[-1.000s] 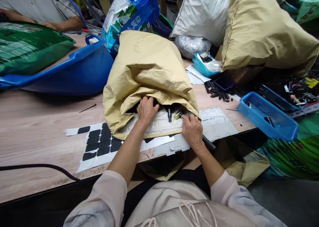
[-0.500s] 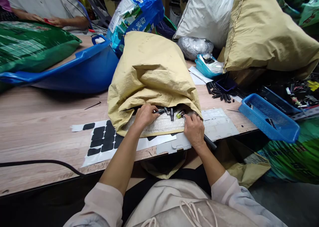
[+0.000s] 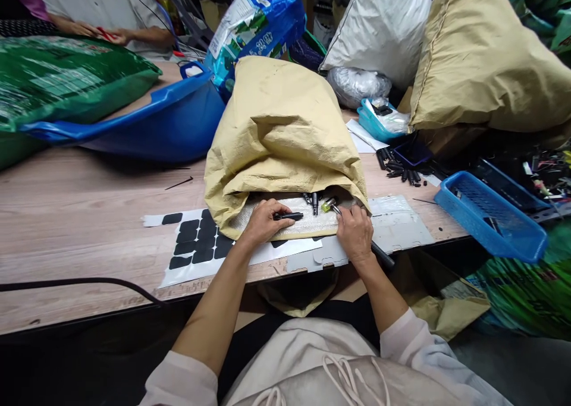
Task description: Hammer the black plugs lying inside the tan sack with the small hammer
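Observation:
A large yellow woven sack lies on the table with its mouth toward me, showing a white inner side. At the left of the mouth, my left hand is closed on a short black pen-like tube. My right hand is closed around a small hammer-like tool. Its yellow-green head and metal shaft point into the mouth, and its black grip sticks out behind my palm. Between my hands, several black tubes show at the opening; the rest of the contents are hidden.
A white sheet with black stickers and flattened cardboard lie under the sack. Left stands a blue basin; right, a blue basket and loose black parts. More sacks stand behind. Across the table, another person's hands hold something red.
My left hand has drawn the black tube out of the sack's mouth, toward me. My right hand keeps its hold on the tool. The whole view has shifted slightly.

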`<state>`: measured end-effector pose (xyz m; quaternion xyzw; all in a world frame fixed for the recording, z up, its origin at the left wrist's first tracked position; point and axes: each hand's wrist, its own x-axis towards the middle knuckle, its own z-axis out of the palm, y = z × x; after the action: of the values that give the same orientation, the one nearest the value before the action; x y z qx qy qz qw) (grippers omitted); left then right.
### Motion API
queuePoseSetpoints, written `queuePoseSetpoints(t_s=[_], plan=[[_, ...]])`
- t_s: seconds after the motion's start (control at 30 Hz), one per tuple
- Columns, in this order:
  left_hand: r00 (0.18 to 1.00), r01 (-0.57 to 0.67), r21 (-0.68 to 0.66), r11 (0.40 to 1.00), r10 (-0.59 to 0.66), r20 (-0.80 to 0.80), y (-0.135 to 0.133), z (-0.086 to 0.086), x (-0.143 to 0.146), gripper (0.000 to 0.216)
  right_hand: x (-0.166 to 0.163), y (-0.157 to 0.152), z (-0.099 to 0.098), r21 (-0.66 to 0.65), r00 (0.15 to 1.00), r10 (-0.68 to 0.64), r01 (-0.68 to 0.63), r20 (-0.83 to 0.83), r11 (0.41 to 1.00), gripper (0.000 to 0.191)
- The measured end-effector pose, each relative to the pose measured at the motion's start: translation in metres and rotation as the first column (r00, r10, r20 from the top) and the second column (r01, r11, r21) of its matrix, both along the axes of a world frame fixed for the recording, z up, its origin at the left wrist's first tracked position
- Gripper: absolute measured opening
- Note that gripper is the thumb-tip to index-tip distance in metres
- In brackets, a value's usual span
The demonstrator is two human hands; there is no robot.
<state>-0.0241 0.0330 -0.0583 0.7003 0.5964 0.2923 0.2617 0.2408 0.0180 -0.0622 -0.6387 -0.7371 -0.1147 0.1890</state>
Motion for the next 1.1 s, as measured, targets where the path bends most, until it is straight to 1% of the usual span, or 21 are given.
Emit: queuePoseSetpoints(t_s=[0.13, 0.23, 0.3, 0.4, 0.5, 0.6, 0.77, 0.93, 1.1], plan=[[1.0, 0.006, 0.01, 1.0, -0.006, -0.003, 0.0, -0.001, 0.001, 0.019, -0.002, -0.008, 0.007, 0.031, 0.996, 0.055, -0.053, -0.075, 0.998, 0.027], [1.0, 0.014, 0.012, 1.0, -0.014, -0.021, -0.001, -0.001, 0.002, 0.02, -0.011, -0.018, 0.014, 0.059, 0.976, 0.132, -0.124, -0.171, 0.991, 0.032], [0.999, 0.015, 0.009, 1.0, -0.015, -0.032, -0.002, 0.0, 0.003, 0.021, -0.019, -0.023, 0.018, 0.038, 0.952, 0.202, -0.199, -0.228, 0.979, 0.034], [0.999, 0.006, 0.009, 1.0, -0.005, -0.041, -0.002, 0.001, 0.005, 0.02, -0.033, -0.024, 0.021, -0.02, 0.907, 0.304, -0.324, -0.291, 0.946, 0.037], [0.998, 0.001, 0.006, 1.0, -0.001, -0.056, -0.003, 0.003, 0.006, 0.02, -0.044, -0.023, 0.024, -0.064, 0.883, 0.35, -0.387, -0.312, 0.92, 0.04], [0.997, 0.006, -0.001, 1.0, -0.006, -0.078, -0.003, 0.006, 0.006, 0.018, -0.052, -0.023, 0.027, -0.083, 0.888, 0.36, -0.397, -0.286, 0.914, 0.045], [0.996, 0.009, -0.017, 1.0, -0.01, -0.089, -0.004, 0.009, 0.007, 0.015, -0.055, -0.024, 0.03, -0.161, 0.91, 0.363, -0.396, -0.201, 0.904, 0.046], [0.999, -0.006, -0.006, 1.0, 0.006, -0.052, -0.004, 0.008, 0.008, 0.02, -0.048, -0.023, 0.029, -0.071, 0.904, 0.342, -0.37, -0.258, 0.926, 0.045], [0.999, -0.016, -0.016, 1.0, 0.015, -0.047, -0.003, 0.006, 0.008, 0.019, -0.045, -0.025, 0.025, -0.101, 0.9, 0.348, -0.384, -0.261, 0.918, 0.043]])
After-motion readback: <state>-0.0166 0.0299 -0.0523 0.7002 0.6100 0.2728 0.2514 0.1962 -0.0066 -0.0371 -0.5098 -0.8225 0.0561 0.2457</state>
